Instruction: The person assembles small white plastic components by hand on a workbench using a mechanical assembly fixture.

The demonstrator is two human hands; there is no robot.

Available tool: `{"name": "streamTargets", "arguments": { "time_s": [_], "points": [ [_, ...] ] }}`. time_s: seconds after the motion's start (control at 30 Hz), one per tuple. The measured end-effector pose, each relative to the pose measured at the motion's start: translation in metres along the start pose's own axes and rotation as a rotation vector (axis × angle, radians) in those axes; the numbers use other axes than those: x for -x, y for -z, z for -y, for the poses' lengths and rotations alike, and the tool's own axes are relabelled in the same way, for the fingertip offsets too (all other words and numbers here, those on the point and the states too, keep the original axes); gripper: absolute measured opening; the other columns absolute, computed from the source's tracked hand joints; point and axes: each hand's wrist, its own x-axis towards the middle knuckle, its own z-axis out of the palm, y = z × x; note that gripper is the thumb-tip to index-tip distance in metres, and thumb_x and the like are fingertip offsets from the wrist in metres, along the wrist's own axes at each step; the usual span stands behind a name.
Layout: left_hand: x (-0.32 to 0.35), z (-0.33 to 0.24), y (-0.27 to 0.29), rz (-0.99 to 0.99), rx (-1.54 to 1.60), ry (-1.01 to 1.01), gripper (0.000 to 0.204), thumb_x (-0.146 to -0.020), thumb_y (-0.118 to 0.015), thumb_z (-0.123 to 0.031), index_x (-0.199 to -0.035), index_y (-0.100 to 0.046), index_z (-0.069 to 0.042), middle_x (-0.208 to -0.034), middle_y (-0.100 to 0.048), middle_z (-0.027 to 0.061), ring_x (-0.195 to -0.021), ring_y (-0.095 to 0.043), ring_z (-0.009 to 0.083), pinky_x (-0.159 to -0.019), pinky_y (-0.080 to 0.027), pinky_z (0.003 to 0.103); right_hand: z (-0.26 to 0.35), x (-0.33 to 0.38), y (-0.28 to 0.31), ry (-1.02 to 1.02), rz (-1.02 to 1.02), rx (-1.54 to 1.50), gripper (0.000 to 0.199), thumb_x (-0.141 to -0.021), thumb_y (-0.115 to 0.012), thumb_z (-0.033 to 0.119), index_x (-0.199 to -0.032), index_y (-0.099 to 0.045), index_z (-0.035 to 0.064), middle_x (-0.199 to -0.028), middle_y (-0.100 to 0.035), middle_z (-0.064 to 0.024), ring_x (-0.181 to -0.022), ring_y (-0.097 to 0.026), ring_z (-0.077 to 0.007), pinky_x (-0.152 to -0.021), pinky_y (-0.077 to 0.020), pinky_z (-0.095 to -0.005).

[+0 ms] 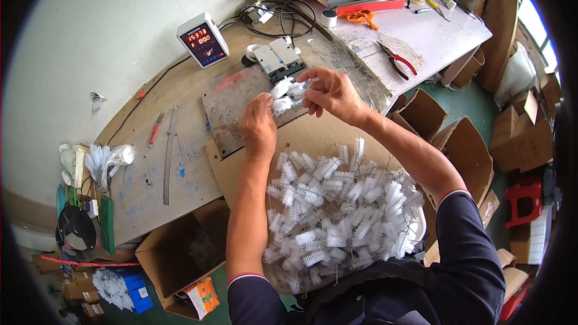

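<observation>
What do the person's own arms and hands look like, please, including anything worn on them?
The left hand and right hand are ungloved, and both forearms are bare. The short, dark navy sleeves end in thin red and white trim.

The brushes (335, 239) are all showing white. By the wall edge of the tan surface (135, 171), speckled blue, the meter (205, 42) is pairing a white case with red digits on black. On the pale surface (445, 39), the pliers (393, 58) are showing red and black, and the cord (359, 17) is glowing orange toward the left edge. Navy sleeves (463, 238) are bearing red-and-white trim.
</observation>
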Motion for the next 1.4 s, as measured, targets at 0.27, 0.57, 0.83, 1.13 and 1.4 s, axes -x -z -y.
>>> {"name": "streamTargets", "arguments": {
  "time_s": [0.27,0.57,0.83,1.13,1.4],
  "points": [
    [-0.003,-0.007,0.000,0.023,0.017,-0.178,0.025,-0.087,-0.063,0.009,-0.110,-0.062,-0.003,-0.092,-0.066,0.0129,-0.084,-0.067,0.0329,-0.071,-0.055,0.043,-0.008,0.005,0.001,0.015,0.061,-0.027,0.017,-0.098,-0.060,0.006,-0.112,-0.059,-0.0040,-0.081,-0.071,-0.0088,-0.069,-0.069,-0.0111,-0.059,-0.0557,-0.0255],
    [-0.003,-0.009,0.001,0.023,-0.015,-0.171,0.035,-0.080,-0.062,0.014,-0.110,-0.060,-0.002,-0.092,-0.062,0.0132,-0.083,-0.064,0.0333,-0.072,-0.054,0.042,-0.004,0.011,0.001,0.039,0.022,0.064,0.044,-0.091,-0.073,0.012,-0.129,-0.057,-0.0024,-0.104,-0.070,-0.0163,-0.080,-0.071,-0.0167,-0.064,-0.0589,-0.0272],
    [-0.003,-0.008,0.003,0.053,-0.129,-0.225,0.035,-0.079,-0.062,0.008,-0.112,-0.058,-0.003,-0.093,-0.059,0.0115,-0.086,-0.061,0.0302,-0.072,-0.055,0.040,0.012,0.017,-0.009,0.383,-0.006,0.256,0.033,-0.091,-0.077,0.017,-0.119,-0.069,0.0019,-0.111,-0.069,-0.0088,-0.087,-0.067,-0.0132,-0.069,-0.0569,-0.0278],
    [0.004,-0.012,-0.003,0.082,-0.045,-0.193,0.034,-0.081,-0.062,0.011,-0.112,-0.061,-0.003,-0.094,-0.064,0.0119,-0.086,-0.067,0.0310,-0.074,-0.056,0.041,-0.002,0.010,-0.016,0.076,-0.118,-0.007,0.012,-0.095,-0.069,0.006,-0.098,-0.068,-0.0059,-0.085,-0.070,-0.0084,-0.070,-0.067,-0.0107,-0.064,-0.0567,-0.0262],
    [0.004,-0.008,-0.004,0.071,0.012,-0.143,0.038,-0.082,-0.060,0.012,-0.116,-0.065,-0.004,-0.093,-0.065,0.0123,-0.084,-0.067,0.0324,-0.073,-0.056,0.041,-0.005,0.007,-0.007,0.151,-0.028,-0.080,0.013,-0.097,-0.067,0.006,-0.100,-0.066,-0.0064,-0.091,-0.071,-0.0074,-0.076,-0.069,-0.0113,-0.066,-0.0571,-0.0252]
  ]
}}
